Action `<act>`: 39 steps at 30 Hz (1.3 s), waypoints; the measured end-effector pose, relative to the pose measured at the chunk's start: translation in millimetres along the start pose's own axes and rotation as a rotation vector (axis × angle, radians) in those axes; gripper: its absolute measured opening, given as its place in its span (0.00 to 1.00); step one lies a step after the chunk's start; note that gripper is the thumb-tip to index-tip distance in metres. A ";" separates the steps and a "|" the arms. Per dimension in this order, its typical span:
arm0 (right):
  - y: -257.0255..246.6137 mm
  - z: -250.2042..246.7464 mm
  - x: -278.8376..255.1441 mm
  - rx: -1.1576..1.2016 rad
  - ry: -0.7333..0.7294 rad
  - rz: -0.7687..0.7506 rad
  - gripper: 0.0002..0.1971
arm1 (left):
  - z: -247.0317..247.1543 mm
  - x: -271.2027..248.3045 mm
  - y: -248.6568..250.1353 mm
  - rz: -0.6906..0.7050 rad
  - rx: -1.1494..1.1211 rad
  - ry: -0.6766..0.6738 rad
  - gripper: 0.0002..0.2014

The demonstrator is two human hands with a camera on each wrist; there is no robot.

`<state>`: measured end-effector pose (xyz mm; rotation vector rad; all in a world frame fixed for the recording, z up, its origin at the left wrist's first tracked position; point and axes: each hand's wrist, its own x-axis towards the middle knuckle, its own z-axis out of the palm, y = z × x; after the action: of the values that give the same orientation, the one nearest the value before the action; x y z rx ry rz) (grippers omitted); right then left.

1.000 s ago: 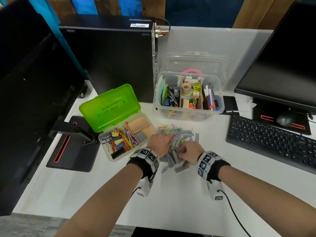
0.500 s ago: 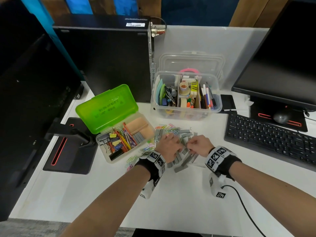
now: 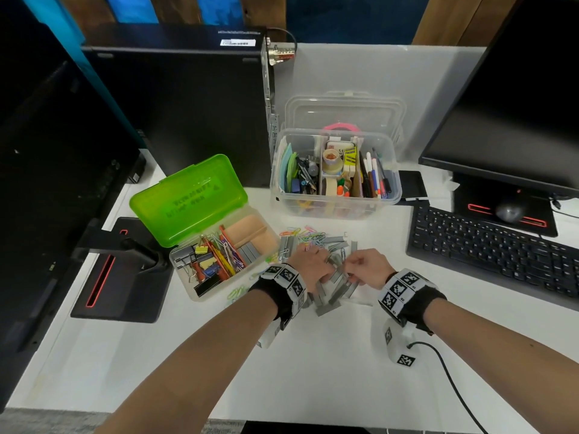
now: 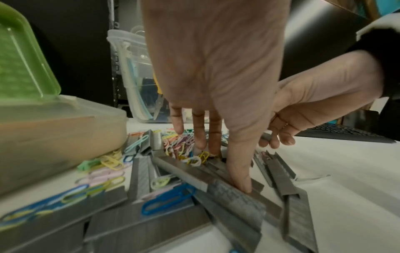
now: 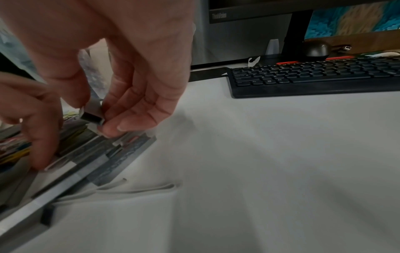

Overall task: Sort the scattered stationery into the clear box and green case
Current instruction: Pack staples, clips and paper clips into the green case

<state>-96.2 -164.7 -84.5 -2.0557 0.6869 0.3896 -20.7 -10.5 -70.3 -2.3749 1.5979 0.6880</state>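
A pile of grey staple strips (image 3: 332, 296) mixed with coloured paper clips (image 3: 310, 238) lies on the white desk in front of the clear box (image 3: 335, 208). The green case (image 3: 188, 198) stands open to the left, with clips and strips inside. My left hand (image 4: 218, 162) lies over the pile, its straight fingers and thumb pressing on the strips (image 4: 233, 196) and clips (image 4: 179, 145). My right hand (image 5: 95, 116) pinches one short staple strip (image 5: 92, 117) between thumb and fingers, just above the pile's right side.
A black keyboard (image 3: 488, 252) and a mouse (image 3: 509, 211) sit at the right under a monitor (image 3: 517, 104). A black computer tower (image 3: 175, 104) stands behind the green case, and a monitor base (image 3: 119, 277) lies to its left. The clear box's lid (image 3: 344, 111) leans behind it.
Both hands have shifted a little over the pile. The left hand's fingers have spread onto the strips, and the right hand has closed on one strip and raised it slightly.
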 end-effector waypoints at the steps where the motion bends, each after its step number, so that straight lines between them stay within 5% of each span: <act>1: -0.1 0.6 0.4 0.003 -0.002 0.002 0.03 | 0.3 0.0 -0.5 0.007 -0.003 0.003 0.11; 13: -4.4 5.7 4.1 0.053 -0.036 -0.007 0.07 | 4.7 -5.9 -10.3 0.078 -0.012 0.101 0.08; 23: -8.5 10.7 3.9 0.049 -0.031 0.008 0.06 | 2.1 -1.4 -17.3 0.064 0.014 -0.002 0.13; 39: -9.3 17.8 7.4 0.023 -0.032 0.022 0.06 | 10.3 -4.8 -13.5 0.081 0.145 0.026 0.13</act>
<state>-84.9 -148.2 -91.7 -2.0177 0.6918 0.4250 -12.6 3.0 -78.2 -2.2365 1.7009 0.5374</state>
